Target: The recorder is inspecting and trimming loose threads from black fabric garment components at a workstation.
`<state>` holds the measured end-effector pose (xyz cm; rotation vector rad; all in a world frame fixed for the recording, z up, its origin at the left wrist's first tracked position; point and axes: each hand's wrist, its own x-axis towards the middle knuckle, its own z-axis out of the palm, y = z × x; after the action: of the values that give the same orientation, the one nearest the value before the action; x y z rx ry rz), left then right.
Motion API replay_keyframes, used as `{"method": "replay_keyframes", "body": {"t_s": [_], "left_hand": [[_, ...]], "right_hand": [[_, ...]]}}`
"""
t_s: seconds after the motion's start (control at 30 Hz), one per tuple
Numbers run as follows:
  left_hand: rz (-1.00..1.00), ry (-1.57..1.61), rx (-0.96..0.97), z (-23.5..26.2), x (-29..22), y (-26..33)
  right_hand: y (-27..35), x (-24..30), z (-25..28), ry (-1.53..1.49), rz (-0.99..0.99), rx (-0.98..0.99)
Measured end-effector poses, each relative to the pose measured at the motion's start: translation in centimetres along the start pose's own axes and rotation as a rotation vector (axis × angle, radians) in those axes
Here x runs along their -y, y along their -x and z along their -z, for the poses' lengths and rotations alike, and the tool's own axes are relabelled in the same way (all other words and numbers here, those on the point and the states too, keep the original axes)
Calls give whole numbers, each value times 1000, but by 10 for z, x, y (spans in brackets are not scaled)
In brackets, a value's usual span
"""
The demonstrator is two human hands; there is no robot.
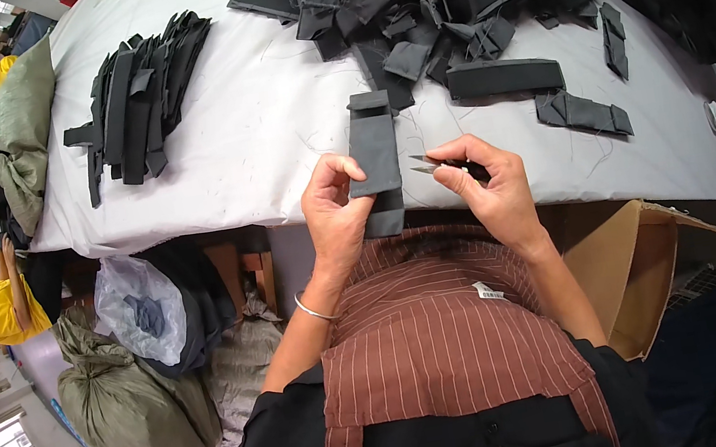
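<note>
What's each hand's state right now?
Left hand: closed, holding a black fabric strip.
Right hand: closed, holding small scissors, blade tips apart.

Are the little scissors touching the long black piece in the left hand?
Apart. In the head view, the tips of the little scissors stop just right of the long black piece, and white table cover shows between them.
</note>
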<state>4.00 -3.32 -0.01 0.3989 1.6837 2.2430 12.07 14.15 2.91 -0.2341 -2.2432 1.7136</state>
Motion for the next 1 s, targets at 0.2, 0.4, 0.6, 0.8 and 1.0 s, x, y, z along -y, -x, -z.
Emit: {"method": "replay_keyframes", "body": {"t_s": [0.2, 0.4, 0.6, 0.8, 1.0], "left_hand": [[-43, -16, -12, -2, 3, -3], [-89, -101, 25, -7, 2, -4], [-73, -105, 20, -6, 4, -3], [-99, -143, 20, -7, 5, 1], [-112, -168, 25, -11, 5, 8]], "right_hand": [[5, -1, 1, -87, -175, 92], [0, 11, -4, 115, 105, 6], [-3, 14, -3, 361, 239, 6], [1, 20, -10, 306, 202, -23], [7, 19, -11, 382, 245, -9]]}}
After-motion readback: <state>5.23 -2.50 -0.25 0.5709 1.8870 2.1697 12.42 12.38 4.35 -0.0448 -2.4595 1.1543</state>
